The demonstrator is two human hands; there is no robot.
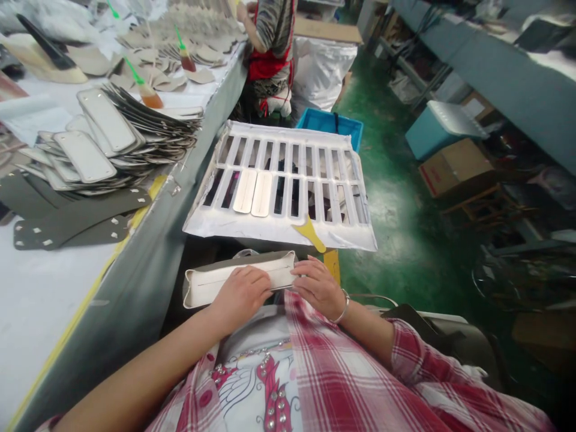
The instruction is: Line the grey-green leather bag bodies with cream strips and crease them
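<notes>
Both my hands rest on a long white-and-grey leather piece (211, 282) with folded edges, held flat at my lap. My left hand (240, 294) presses on its middle with curled fingers. My right hand (317, 285), a bangle on the wrist, pinches its right end. Just beyond stands a white slotted rack (283, 222) with two cream strips (254, 192) lying in its slots and a yellow tab (310, 233) on its near edge.
A worktable (54, 282) on the left carries a stack of similar pieces (112, 147), grey cut pieces (72, 222) and glue bottles (146, 90). Another person (270, 42) works at the far end. A blue crate (333, 123) and cardboard boxes (454, 168) stand on the green floor.
</notes>
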